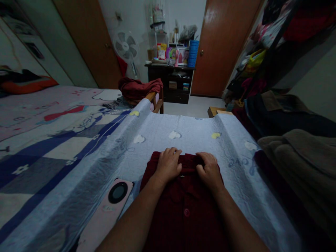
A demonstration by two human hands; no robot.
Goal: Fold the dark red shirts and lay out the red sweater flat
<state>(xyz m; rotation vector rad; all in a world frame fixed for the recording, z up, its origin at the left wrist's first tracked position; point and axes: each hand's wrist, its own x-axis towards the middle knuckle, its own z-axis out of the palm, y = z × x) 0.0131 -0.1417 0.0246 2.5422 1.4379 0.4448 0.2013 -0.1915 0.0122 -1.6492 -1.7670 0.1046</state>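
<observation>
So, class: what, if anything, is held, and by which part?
The left hand and right hand touch the maroon garment near its far edge; whether they grip cannot be told.

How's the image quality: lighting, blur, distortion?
Head view: dim overall, right edge especially dark; the dark red garment loses fold detail low down, though its button reads. Head view: left hand and right hand outlines are clear; small items on the far cabinet look soft. Head view: wide-angle stretch, both doors leaning outward at the top.
</observation>
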